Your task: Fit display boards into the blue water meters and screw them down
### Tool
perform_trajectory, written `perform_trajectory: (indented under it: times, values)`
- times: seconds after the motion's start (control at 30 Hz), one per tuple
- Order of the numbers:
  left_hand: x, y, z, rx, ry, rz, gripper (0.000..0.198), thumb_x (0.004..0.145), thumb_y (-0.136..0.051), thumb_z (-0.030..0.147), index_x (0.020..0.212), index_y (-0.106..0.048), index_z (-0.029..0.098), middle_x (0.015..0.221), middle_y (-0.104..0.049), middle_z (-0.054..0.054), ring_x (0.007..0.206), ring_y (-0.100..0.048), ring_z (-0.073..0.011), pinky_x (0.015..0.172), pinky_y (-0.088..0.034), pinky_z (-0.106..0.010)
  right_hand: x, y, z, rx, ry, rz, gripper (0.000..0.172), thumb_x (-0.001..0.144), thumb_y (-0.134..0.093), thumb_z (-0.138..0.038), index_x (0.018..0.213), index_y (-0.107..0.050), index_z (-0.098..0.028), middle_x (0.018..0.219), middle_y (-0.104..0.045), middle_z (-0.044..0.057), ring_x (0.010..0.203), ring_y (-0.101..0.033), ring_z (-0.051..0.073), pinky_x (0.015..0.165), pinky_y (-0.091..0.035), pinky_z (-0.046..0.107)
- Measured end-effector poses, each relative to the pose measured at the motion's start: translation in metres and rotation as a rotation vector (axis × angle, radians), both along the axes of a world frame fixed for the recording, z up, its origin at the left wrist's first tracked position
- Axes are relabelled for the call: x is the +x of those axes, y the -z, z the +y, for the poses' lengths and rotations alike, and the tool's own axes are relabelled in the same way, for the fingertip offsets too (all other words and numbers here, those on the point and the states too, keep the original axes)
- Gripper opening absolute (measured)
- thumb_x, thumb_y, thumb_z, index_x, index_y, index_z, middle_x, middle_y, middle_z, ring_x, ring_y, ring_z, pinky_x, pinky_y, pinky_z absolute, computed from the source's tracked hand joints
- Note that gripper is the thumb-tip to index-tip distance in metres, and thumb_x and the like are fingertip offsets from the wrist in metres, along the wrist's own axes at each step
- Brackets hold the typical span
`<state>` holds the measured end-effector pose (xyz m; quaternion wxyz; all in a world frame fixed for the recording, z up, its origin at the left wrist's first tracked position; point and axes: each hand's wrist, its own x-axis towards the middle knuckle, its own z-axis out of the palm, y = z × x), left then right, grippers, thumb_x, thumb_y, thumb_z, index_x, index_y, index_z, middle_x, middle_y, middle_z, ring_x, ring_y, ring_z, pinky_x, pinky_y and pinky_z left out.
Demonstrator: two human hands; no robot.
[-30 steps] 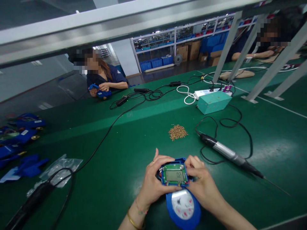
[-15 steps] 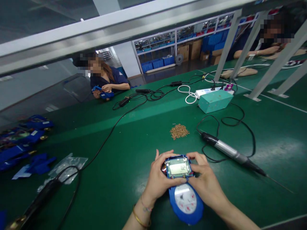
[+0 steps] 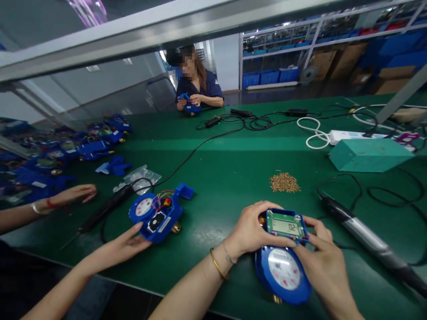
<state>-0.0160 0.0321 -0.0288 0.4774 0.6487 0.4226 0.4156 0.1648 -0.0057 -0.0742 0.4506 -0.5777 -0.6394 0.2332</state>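
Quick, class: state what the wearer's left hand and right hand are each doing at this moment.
Left hand: closed on the left side of the blue meter.
Right hand: closed on the meter's right side, fingers at the display board.

Green bench (image 3: 233,160): screws (image 3: 284,182), screwdriver (image 3: 370,238).

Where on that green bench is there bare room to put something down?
Bare green mat lies between the pile of screws and the open blue meter, and beyond the screws up to the black cables. It is crowded at the far left with blue meters, and right of the hands by the electric screwdriver.
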Motion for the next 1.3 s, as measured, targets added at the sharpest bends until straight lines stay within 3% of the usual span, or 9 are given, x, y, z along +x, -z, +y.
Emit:
perform_trajectory:
  times: [0.13,0.27,0.67,0.87,1.07,1.17,1.3]
  values:
    - [0.001,-0.001,0.002,0.089,-0.006,0.061,0.060,0.053,-0.093,0.039,0.106,-0.070,0.022,0.099,-0.073,-0.004,0.091,-0.068,-0.0225,0.085,-0.052,-0.033,0.006,0.005,0.000,-0.041,0.014,-0.005,0.020,0.076,-0.066,-0.041,0.081,-0.075,-0.024,0.111,-0.061,0.009,0.106,-0.050,0.032,0.086,-0.041,0.042]
    - [0.003,0.001,0.002,0.095,-0.020,0.099,0.055,0.058,-0.091,0.041,0.104,-0.069,0.022,0.097,-0.073,-0.003,0.089,-0.067,-0.0211,0.081,-0.051,-0.031,0.008,0.006,0.001,-0.127,0.113,0.009,0.030,0.070,-0.065,-0.048,0.079,-0.074,-0.021,0.112,-0.062,0.009,0.108,-0.052,0.033,0.088,-0.040,0.043]
    - [0.003,-0.003,0.007,0.105,0.044,0.210,0.052,0.057,-0.090,0.039,0.103,-0.068,0.028,0.096,-0.073,0.000,0.097,-0.068,-0.0232,0.086,-0.049,-0.033,0.004,-0.008,-0.005,-0.310,0.255,0.034,0.046,0.062,-0.063,-0.057,0.086,-0.067,-0.019,0.124,-0.058,0.014,0.118,-0.050,0.042,0.098,-0.039,0.052]
    - [0.004,0.003,0.008,0.121,0.043,0.202,0.053,0.057,-0.090,0.041,0.103,-0.068,0.027,0.096,-0.072,-0.001,0.091,-0.068,-0.0220,0.080,-0.051,-0.031,0.013,0.005,-0.003,-0.314,0.156,0.118,0.046,0.070,-0.069,-0.056,0.092,-0.071,-0.017,0.132,-0.058,0.014,0.124,-0.050,0.039,0.107,-0.038,0.050]
    - [-0.001,0.005,0.004,0.147,0.015,0.117,0.053,0.056,-0.091,0.041,0.102,-0.070,0.023,0.097,-0.073,-0.003,0.090,-0.067,-0.0211,0.081,-0.050,-0.030,0.014,-0.008,-0.005,-0.357,0.023,0.154,0.054,0.063,-0.075,-0.062,0.094,-0.078,-0.018,0.135,-0.060,0.015,0.135,-0.043,0.041,0.116,-0.027,0.060]
    - [-0.003,0.003,0.003,0.143,0.007,0.097,0.056,0.055,-0.092,0.039,0.103,-0.071,0.020,0.097,-0.073,-0.004,0.090,-0.067,-0.0215,0.082,-0.049,-0.031,0.012,-0.009,-0.017,-0.371,-0.030,0.186,0.056,0.069,-0.075,-0.060,0.108,-0.077,-0.020,0.139,-0.058,0.012,0.138,-0.043,0.037,0.115,-0.034,0.054]
    - [-0.004,0.003,0.004,0.149,0.006,0.107,0.057,0.055,-0.093,0.039,0.104,-0.071,0.019,0.097,-0.074,-0.004,0.088,-0.065,-0.0208,0.080,-0.048,-0.030,0.006,0.003,-0.033,-0.270,0.038,0.236,0.054,0.074,-0.077,-0.052,0.116,-0.074,-0.019,0.140,-0.058,0.013,0.129,-0.054,0.035,0.108,-0.045,0.045]
